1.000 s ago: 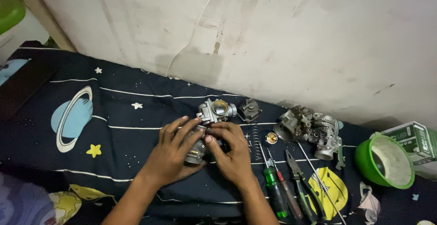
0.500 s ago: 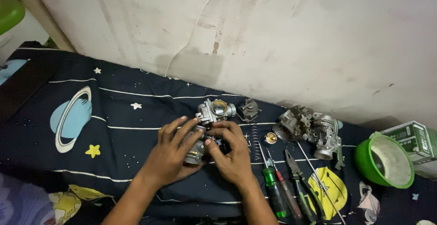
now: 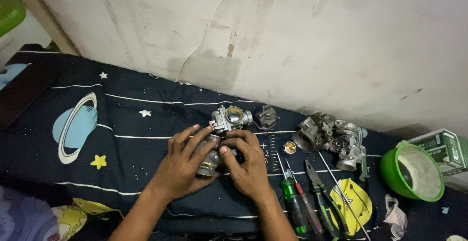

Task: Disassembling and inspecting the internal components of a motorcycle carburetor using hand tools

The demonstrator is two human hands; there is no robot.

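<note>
— What are your hands doing?
— Your left hand [image 3: 183, 165] and right hand [image 3: 246, 165] both grip a metal carburetor [image 3: 219, 136], mid-bed on the space-print sheet [image 3: 122, 119].
— Nearby?
— Screwdrivers [image 3: 295, 202] toward the right edge.

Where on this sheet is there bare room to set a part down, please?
The widest free patch lies left of the left hand, around the printed planet on the sheet. A narrower strip runs along the wall behind the carburetor. Right of the right hand it is crowded: spring, screwdrivers, pliers, second carburetor and green bowl.
</note>
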